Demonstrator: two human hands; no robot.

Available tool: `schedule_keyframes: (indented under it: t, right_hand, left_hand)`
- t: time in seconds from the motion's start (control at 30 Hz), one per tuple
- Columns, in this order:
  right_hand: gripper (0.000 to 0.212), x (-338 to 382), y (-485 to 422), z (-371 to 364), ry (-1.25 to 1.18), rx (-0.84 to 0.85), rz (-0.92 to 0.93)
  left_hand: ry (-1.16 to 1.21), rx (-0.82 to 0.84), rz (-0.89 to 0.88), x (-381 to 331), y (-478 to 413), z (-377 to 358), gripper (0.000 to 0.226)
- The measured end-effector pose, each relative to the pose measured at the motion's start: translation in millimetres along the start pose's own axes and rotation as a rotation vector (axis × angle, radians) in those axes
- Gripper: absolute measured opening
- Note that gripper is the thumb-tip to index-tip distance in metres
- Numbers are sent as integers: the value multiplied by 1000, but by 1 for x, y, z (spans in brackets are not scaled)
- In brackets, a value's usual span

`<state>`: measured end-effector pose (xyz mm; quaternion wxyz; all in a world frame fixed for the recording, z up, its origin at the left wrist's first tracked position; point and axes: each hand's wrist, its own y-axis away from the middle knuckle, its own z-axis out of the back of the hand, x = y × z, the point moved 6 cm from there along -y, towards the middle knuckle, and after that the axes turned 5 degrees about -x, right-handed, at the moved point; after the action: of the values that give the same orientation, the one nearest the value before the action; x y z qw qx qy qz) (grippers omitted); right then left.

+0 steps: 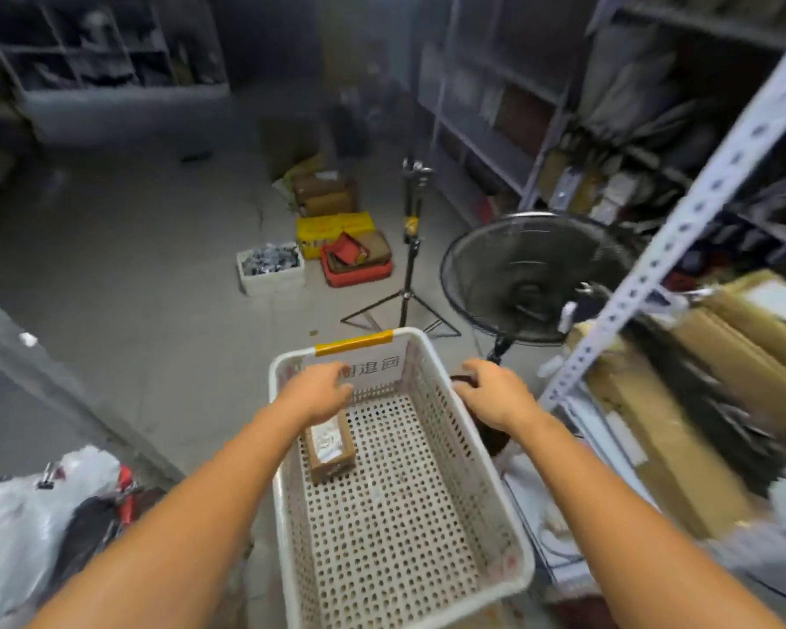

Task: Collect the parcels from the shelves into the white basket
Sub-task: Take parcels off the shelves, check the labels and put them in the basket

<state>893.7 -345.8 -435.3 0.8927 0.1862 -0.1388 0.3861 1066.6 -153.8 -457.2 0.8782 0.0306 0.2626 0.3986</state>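
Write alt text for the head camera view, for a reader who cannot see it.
A person's right hand grips the right rim of a white basket while the left hand hovers over a cardboard parcel lying in it. Parcel-filled shelves stand to the right, and a fan stands on the floor ahead.

Left hand [319, 392] above brown parcel [332, 451] in white basket [395, 515]; right hand [495, 394] at rim.

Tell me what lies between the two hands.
Head view: the white basket's perforated far end, with its printed label, lies between the left hand and right hand.
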Motion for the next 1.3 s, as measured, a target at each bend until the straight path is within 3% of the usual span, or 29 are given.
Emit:
schedule_keyframes:
  t: [0.3,0.53,0.77,0.93,1.1,1.3]
  right_hand:
    - [49,-53,174,111,-108,-229,16]
    - [42,-193,341,179,-109,-325,-132]
    - [43,-389,528,260,-62,-508,-576]
    - [43,-482,664,287,-86,-655,-887]
    - [43,-515,768,289,-115,-801,-1168]
    - [40,-478,867,254,-171,-863,-1497]
  left_hand:
    - [-117,-104,-151,-142,152,47,41]
    - [-202,-93,-383,-308,249,-3,40]
    - [-246,44,-834,-540,321,-112,41]
    - [-257,201,-1073,-699,380,-200,45]
    - [-268,315,-1451,-812,469,-283,39]
    - [-316,423,-1773,-848,579,-330,34]
